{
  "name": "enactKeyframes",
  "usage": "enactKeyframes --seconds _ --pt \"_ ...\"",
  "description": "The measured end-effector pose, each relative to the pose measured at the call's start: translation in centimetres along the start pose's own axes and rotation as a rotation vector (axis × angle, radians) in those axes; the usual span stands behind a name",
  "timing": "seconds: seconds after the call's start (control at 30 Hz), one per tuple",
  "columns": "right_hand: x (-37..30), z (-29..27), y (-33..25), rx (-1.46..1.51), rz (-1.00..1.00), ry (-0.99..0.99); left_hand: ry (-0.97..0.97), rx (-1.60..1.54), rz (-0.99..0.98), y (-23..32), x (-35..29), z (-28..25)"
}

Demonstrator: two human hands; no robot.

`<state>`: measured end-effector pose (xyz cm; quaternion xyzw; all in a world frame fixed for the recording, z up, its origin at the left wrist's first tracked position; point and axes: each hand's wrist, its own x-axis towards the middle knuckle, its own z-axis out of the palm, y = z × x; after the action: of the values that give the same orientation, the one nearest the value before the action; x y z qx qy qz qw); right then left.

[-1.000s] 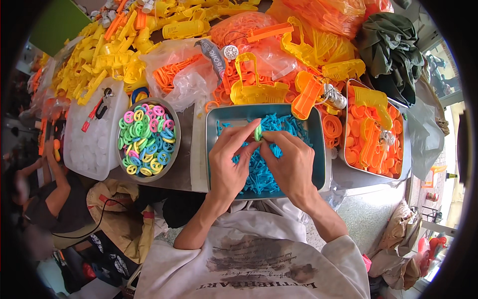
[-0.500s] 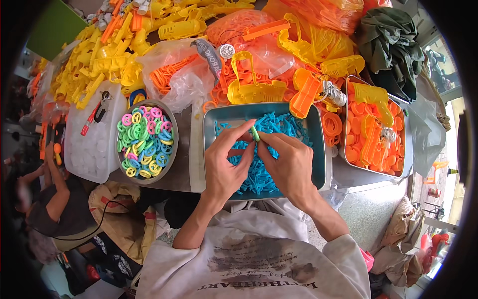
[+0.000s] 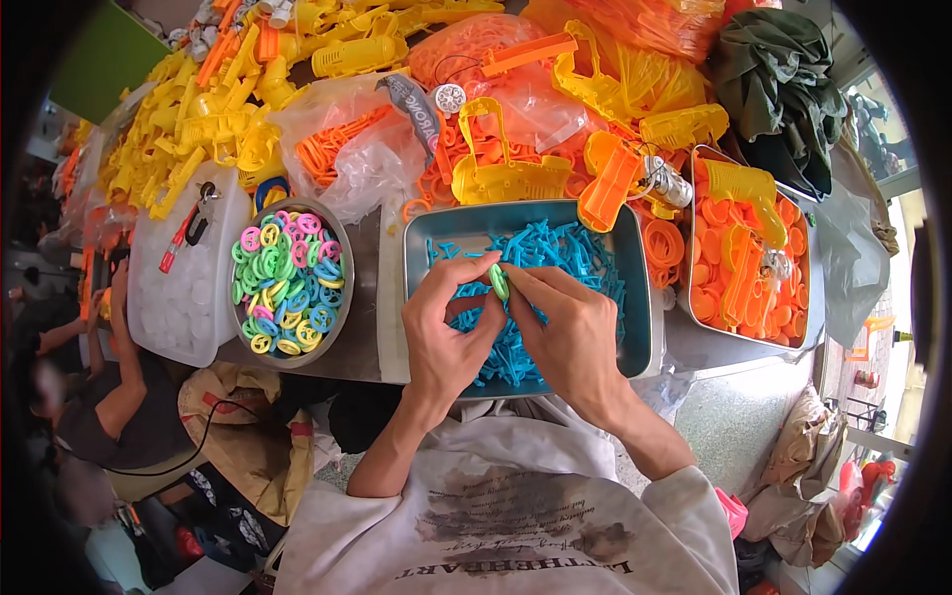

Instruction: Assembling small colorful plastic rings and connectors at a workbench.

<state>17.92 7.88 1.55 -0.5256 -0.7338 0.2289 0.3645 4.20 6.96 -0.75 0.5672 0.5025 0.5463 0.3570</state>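
Note:
A small green plastic ring [image 3: 499, 282], seen nearly edge-on, is pinched between my two hands. My left hand [image 3: 446, 322] grips it from the left with thumb and forefinger. From the right, the fingertips of my right hand [image 3: 573, 332] press on it. Whether a second piece is joined to the ring is hidden by my fingers. Both hands hover over a metal tray [image 3: 418, 230] heaped with small blue plastic parts [image 3: 555, 248]. To the left stands a round metal bowl [image 3: 344, 260] of pink, green, yellow and blue wheel-like rings [image 3: 288, 263].
A white tub [image 3: 149, 223] of translucent pieces stands at the left, with a screwdriver [image 3: 177, 243] lying on top. On the right is a tray [image 3: 687, 288] of orange discs. Yellow plastic housings [image 3: 511, 183] and orange parts pile up behind. A co-worker [image 3: 109, 387] sits at far left.
The green ring has turned and shows more of its face between my fingertips. My hands have shifted only slightly. At far left the co-worker's arms have moved.

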Motion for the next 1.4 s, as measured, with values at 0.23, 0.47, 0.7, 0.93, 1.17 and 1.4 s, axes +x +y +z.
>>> enactKeyframes --seconds 0.23,0.47,0.7,0.93,1.17,1.4 --pt "0.0 0.4 0.3 -0.018 -0.013 -0.008 -0.032 0.077 -0.035 0.6 0.3 -0.2" --pt "0.0 0.3 0.0 -0.013 -0.018 -0.002 0.027 0.159 0.129 0.4 0.2 0.1" --pt "-0.1 0.3 -0.7 0.032 0.015 0.005 0.057 0.138 0.114 -0.3 -0.2 0.0" --pt "0.0 0.3 -1.0 0.073 0.070 0.012 0.095 0.092 0.031 1.3 0.1 0.2" --pt "0.0 0.9 -0.7 0.099 0.068 0.022 0.047 0.282 0.217 0.2 0.1 -0.4" --pt "0.0 1.1 -0.4 0.095 0.088 0.007 0.013 0.275 0.152 0.1 0.3 -0.6"
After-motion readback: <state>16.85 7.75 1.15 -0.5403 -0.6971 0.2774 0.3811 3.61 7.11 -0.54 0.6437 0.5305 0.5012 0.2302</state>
